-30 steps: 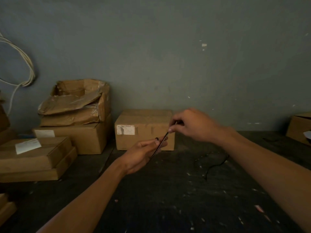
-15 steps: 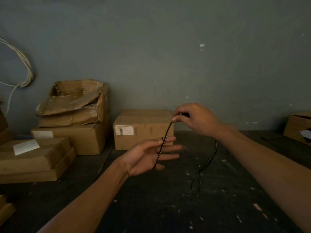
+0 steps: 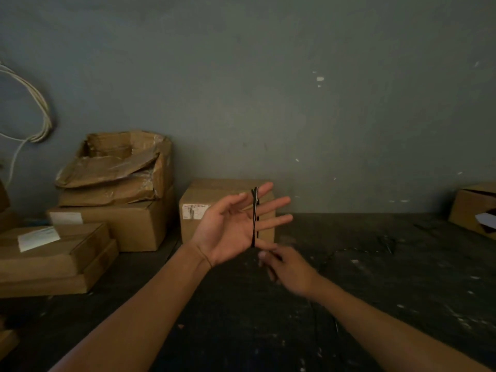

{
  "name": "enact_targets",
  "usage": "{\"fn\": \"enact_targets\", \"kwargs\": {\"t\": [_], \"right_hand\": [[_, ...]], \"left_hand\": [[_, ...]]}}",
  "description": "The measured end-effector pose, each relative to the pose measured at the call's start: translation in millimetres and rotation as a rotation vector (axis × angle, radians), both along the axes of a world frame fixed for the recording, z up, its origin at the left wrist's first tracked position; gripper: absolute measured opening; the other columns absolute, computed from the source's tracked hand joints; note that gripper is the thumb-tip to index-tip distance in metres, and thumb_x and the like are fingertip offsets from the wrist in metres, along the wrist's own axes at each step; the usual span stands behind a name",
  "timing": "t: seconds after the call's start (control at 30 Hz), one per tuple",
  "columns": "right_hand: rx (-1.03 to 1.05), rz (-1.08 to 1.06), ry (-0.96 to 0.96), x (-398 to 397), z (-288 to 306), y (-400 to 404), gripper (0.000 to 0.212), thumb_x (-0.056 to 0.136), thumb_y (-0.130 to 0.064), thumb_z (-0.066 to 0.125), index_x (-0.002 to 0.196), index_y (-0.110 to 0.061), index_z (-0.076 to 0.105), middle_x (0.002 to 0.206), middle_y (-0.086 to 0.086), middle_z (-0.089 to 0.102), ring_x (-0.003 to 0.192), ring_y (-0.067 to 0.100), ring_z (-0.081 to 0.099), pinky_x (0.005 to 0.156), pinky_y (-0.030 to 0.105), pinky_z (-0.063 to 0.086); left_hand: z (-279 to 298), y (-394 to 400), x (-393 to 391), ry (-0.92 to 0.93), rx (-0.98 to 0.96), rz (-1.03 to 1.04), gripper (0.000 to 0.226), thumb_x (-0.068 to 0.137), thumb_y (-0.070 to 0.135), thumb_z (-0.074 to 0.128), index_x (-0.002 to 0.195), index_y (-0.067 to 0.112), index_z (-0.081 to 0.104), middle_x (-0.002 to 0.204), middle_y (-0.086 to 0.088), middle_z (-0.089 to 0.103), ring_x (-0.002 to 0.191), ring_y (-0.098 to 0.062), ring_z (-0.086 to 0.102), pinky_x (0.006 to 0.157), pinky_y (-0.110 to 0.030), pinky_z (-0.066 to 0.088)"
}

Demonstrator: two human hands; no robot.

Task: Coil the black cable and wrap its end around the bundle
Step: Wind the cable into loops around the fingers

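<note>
My left hand (image 3: 236, 226) is raised over the dark table with the palm up and the fingers spread straight. The black cable (image 3: 254, 216) runs in tight turns across those fingers, from the index finger down past the little finger. Just below it, my right hand (image 3: 288, 267) is blurred and pinches the cable under the left hand's lower edge. The loose remainder of the cable trails away on the table (image 3: 349, 304) towards the right and is hard to make out against the dark surface.
A closed cardboard box (image 3: 209, 194) stands behind my left hand against the grey wall. A stack of cardboard boxes (image 3: 107, 210) fills the left side. Another box (image 3: 475, 208) sits at the right edge. White cables (image 3: 40, 114) hang on the wall at left.
My right hand has swung from above the left hand down to below it, laying the cable across the spread fingers. My left hand has risen a little and turned more upright.
</note>
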State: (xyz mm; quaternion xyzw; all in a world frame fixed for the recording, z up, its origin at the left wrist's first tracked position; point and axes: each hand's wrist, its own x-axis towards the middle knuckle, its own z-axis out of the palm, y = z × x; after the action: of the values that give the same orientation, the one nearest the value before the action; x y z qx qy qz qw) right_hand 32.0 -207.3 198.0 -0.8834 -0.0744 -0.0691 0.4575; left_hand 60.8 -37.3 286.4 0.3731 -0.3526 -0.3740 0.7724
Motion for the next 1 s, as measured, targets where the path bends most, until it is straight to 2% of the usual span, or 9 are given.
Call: {"fn": "enact_targets", "kwargs": {"t": [0.17, 0.33, 0.43, 0.57, 0.67, 0.77, 0.83, 0.9, 1.0], "right_hand": [[0.107, 0.114, 0.173, -25, -7, 32, 0.027, 0.100, -0.038, 0.044, 0.085, -0.022, 0.060, 0.061, -0.003, 0.055, 0.053, 0.008, 0.051, 0.055, 0.025, 0.043], [0.041, 0.187, 0.208, -33, 9, 43, 0.027, 0.098, -0.041, 0.046, 0.086, -0.022, 0.060, 0.060, -0.005, 0.055, 0.051, 0.005, 0.049, 0.055, 0.025, 0.042], [-0.033, 0.200, 0.154, -36, 26, 44, 0.024, 0.098, -0.040, 0.048, 0.083, -0.025, 0.061, 0.060, -0.006, 0.053, 0.051, 0.003, 0.049, 0.055, 0.024, 0.042], [-0.183, 0.178, 0.068, -38, 59, 38, 0.018, 0.096, -0.037, 0.053, 0.081, -0.030, 0.062, 0.070, -0.004, 0.058, 0.061, 0.010, 0.052, 0.058, 0.027, 0.043], [-0.304, 0.153, 0.037, -38, 86, 26, 0.017, 0.095, -0.038, 0.055, 0.079, -0.034, 0.059, 0.078, -0.003, 0.064, 0.068, 0.011, 0.058, 0.062, 0.028, 0.047], [-0.450, 0.131, -0.040, -35, 113, 13, 0.014, 0.093, -0.035, 0.059, 0.080, -0.030, 0.062, 0.074, -0.009, 0.061, 0.065, 0.008, 0.057, 0.057, 0.024, 0.042], [-0.573, 0.112, -0.096, -29, 127, 6, 0.011, 0.091, -0.033, 0.063, 0.086, -0.024, 0.068, 0.076, -0.008, 0.064, 0.072, 0.015, 0.063, 0.060, 0.028, 0.046], [-0.668, 0.079, -0.140, -21, 136, 0, 0.015, 0.089, -0.034, 0.065, 0.091, -0.020, 0.070, 0.079, -0.003, 0.066, 0.076, 0.020, 0.064, 0.063, 0.030, 0.045], [-0.727, 0.025, -0.203, -11, 147, -11, 0.019, 0.087, -0.036, 0.067, 0.091, -0.018, 0.071, 0.077, -0.005, 0.064, 0.068, 0.012, 0.056, 0.061, 0.029, 0.038]], "left_hand": [[-3, 5, 15, 0.026, 0.038, 0.098, 0.049, 0.091, 0.042, 0.042, 0.135, 0.025, 0.056, 0.146, -0.015, 0.049, 0.132, -0.043, 0.046, 0.105, -0.077, 0.015], [-15, 13, 30, 0.035, 0.095, 0.237, 0.050, 0.091, 0.050, 0.040, 0.130, 0.028, 0.061, 0.143, -0.012, 0.054, 0.132, -0.040, 0.047, 0.107, -0.078, 0.005], [-21, 19, 35, 0.034, 0.149, 0.309, 0.052, 0.086, 0.054, 0.044, 0.128, 0.029, 0.063, 0.142, -0.011, 0.054, 0.133, -0.038, 0.045, 0.109, -0.075, 0.006], [-32, 26, 38, 0.013, 0.220, 0.362, 0.056, 0.082, 0.056, 0.052, 0.127, 0.024, 0.064, 0.142, -0.011, 0.054, 0.135, -0.032, 0.043, 0.116, -0.061, 0.016], [-40, 31, 36, -0.047, 0.343, 0.355, 0.058, 0.083, 0.061, 0.046, 0.132, 0.031, 0.059, 0.147, -0.005, 0.048, 0.136, -0.032, 0.039, 0.114, -0.065, 0.010], [-47, 30, 30, -0.056, 0.398, 0.314, 0.055, 0.088, 0.057, 0.040, 0.132, 0.030, 0.060, 0.145, -0.005, 0.050, 0.133, -0.029, 0.042, 0.110, -0.065, 0.013], [-50, 28, 26, -0.052, 0.419, 0.267, 0.052, 0.086, 0.056, 0.043, 0.129, 0.031, 0.062, 0.144, -0.005, 0.051, 0.135, -0.031, 0.040, 0.110, -0.065, 0.014], [-55, 26, 23, -0.052, 0.451, 0.212, 0.054, 0.081, 0.056, 0.053, 0.129, 0.032, 0.062, 0.145, -0.005, 0.049, 0.138, -0.032, 0.037, 0.111, -0.068, 0.008], [-57, 21, 19, -0.078, 0.491, 0.127, 0.054, 0.078, 0.049, 0.060, 0.129, 0.032, 0.062, 0.145, -0.004, 0.051, 0.139, -0.032, 0.037, 0.112, -0.070, 0.007]]}}
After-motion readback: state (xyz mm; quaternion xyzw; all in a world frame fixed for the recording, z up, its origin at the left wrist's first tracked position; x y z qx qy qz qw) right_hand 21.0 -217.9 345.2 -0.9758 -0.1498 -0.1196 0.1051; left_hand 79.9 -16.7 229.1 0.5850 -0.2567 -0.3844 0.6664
